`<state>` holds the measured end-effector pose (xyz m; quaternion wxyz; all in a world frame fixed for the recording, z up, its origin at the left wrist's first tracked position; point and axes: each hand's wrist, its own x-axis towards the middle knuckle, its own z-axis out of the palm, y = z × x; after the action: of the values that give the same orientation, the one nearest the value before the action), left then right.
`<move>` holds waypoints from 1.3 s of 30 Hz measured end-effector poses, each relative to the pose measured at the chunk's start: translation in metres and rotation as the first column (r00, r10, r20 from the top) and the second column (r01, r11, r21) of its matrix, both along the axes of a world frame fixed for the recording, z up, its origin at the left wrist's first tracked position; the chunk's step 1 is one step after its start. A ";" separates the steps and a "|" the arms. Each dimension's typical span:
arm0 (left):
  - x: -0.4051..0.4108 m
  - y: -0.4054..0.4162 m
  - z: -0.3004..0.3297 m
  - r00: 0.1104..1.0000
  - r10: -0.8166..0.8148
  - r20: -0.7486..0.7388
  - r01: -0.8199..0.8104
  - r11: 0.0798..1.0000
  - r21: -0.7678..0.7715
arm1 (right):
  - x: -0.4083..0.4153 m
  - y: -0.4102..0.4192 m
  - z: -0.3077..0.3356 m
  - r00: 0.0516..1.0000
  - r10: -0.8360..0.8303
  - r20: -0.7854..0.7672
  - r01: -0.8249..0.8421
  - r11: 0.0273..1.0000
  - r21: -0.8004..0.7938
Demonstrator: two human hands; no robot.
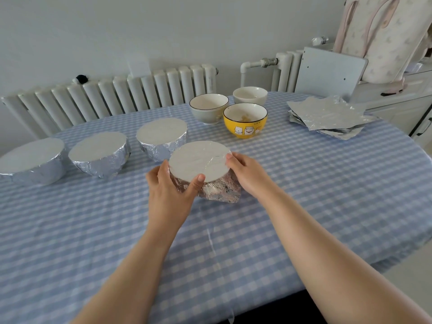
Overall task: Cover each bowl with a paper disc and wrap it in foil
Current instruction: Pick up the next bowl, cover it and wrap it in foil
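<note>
A foil-wrapped bowl (201,163) stands mid-table, its flat top smooth and pale, crumpled foil around its sides. My left hand (168,183) grips its near left side, thumb on the rim. My right hand (247,170) presses the foil on its right side. Three more foil-wrapped bowls stand in a row to the left: one (161,134) just behind, one (99,153) further left, one (30,160) at the table's left edge. Behind are three bare bowls: grey-white with dark rim (208,106), plain white (250,94), yellow with cartoon cats (245,119).
A stack of foil sheets (327,116) lies at the back right of the blue checked tablecloth (327,183). A white radiator (117,97) runs along the wall behind. A cabinet and a chair with a bag stand at the far right.
</note>
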<state>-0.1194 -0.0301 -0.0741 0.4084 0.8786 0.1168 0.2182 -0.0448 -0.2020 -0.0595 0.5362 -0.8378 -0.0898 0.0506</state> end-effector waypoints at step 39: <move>0.009 0.002 -0.005 0.991 -0.122 -0.055 0.122 0.993 -0.002 | -0.010 0.036 -0.018 0.851 -0.394 -0.348 0.522 0.712 0.470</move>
<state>-0.1099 -0.0285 -0.0790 0.4168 0.8901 0.0739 0.1687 -0.0552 -0.1658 -0.0773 0.7550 -0.6326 0.1717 -0.0192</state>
